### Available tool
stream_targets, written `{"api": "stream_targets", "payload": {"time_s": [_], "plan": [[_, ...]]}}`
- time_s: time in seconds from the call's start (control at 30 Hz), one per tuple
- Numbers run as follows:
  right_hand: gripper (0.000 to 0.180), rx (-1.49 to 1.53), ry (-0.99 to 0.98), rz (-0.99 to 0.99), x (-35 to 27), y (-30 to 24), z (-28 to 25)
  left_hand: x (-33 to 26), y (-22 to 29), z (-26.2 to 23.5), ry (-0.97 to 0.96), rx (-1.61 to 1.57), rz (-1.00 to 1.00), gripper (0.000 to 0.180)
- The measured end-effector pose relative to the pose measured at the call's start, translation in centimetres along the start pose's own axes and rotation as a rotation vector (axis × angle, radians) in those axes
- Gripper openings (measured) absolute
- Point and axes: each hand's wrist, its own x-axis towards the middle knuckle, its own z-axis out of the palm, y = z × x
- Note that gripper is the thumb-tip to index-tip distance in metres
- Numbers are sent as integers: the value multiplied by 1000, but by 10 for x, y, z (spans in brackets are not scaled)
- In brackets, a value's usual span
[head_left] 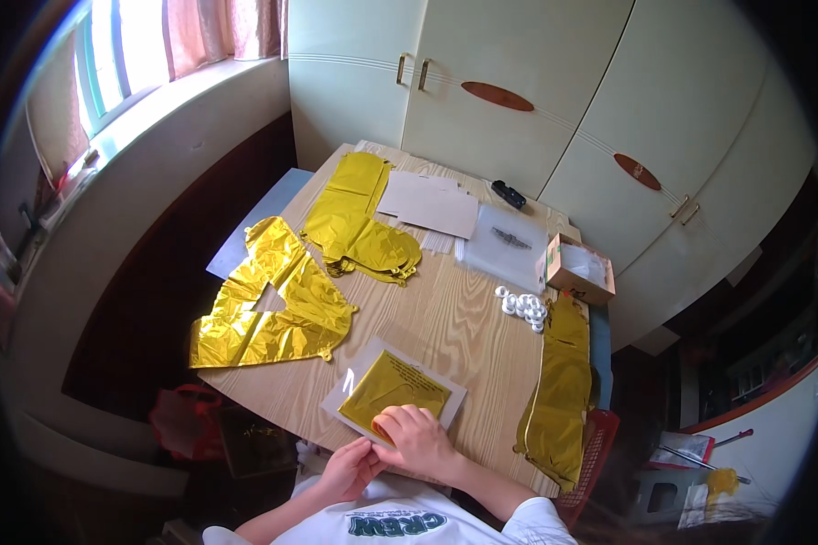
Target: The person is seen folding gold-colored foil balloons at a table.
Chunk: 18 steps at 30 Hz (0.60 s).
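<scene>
A small room with cream cupboard doors and a curtained window holds a wooden worktop, where the work in hand looks to be packing folded gold foil balloons into clear bags. At the near edge lies a flat clear packet with a folded gold foil balloon inside it, on a pale backing sheet. The right hand rests on the packet's near end, fingers curled down and pressing it, while the left hand sits just beside it at the worktop's edge, pinching the packet's near edge; whether it grips the flap firmly I cannot tell. By my reading this packet is filled and only its near end remains to be closed. Much seems left: a spread gold balloon lies flat on the left, a heap of folded gold balloons sits further back, and another stack of gold foil hangs over the right edge. Beyond are sheets of card, a pile of clear bags, a cluster of small white rolls, an open cardboard box and a small black object
</scene>
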Motion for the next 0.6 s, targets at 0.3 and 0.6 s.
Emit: {"api": "stream_targets", "payload": {"time_s": [0.3,0.6], "plan": [[40,-48,68,27,-10,3,18,7,-7,-9,-56,36,-35,43],[38,-145,156,119,-9,12,31,4,-6,4,-97,41,-43,55]]}}
